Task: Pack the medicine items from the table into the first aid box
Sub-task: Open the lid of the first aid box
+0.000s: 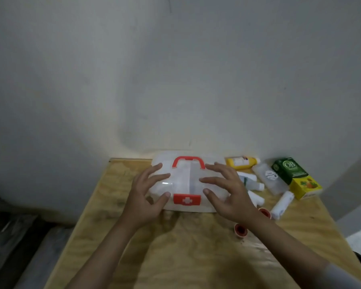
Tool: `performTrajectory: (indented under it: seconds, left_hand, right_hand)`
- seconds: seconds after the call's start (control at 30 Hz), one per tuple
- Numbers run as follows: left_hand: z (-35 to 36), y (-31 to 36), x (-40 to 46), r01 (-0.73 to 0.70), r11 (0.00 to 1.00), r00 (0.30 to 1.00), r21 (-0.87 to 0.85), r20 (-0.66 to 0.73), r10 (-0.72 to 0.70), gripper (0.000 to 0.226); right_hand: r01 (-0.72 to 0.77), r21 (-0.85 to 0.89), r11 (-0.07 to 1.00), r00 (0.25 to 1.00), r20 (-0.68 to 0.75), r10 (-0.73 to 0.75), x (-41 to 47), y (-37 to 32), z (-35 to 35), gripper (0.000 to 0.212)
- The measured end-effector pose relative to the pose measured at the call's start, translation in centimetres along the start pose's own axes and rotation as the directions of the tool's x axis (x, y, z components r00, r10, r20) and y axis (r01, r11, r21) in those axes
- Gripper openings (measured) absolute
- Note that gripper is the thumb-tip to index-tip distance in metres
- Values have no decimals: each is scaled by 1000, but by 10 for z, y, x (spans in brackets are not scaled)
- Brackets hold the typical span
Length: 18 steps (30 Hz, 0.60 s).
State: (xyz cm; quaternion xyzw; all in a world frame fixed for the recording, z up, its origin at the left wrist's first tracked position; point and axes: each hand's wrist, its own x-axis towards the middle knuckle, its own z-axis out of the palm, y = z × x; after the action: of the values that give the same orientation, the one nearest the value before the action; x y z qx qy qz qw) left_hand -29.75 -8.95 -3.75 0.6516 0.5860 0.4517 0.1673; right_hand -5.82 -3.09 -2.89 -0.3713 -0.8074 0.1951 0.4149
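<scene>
A white translucent first aid box [186, 182] with a red handle and a red cross latch stands closed at the table's far middle. My left hand [149, 192] hovers at its left side and my right hand [227, 188] at its right side, fingers spread, thumbs near the front. Neither hand holds anything. To the right of the box lie a yellow bottle [241, 162], a clear flat pouch [270, 180], a green carton [289, 170], a yellow carton [305, 187], white tubes [254, 185] and a white roll [282, 204].
The wooden table [186, 247] meets a grey wall at the back. Two small red-capped pots [240, 230] [265, 212] sit near my right wrist. The floor drops away at the table's left edge.
</scene>
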Motion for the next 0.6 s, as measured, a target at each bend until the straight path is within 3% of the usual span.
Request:
performTrajectory:
  seconds: [0.23,0.47,0.6]
  left_hand:
    - [16,-21,-6,-147,988,989,-41,-19,146,61]
    - [18,-25,-3,-151,987,988,63,-11,151,75]
    - [18,-25,-3,-144,988,989,63,1,145,73]
  right_hand:
    - [130,-47,990,991,13,-130,-12,15,9,49]
    - [261,-398,879,965,85,-248,-16,13,18,73]
    - [248,-438,864,967,61,-247,-18,13,21,69]
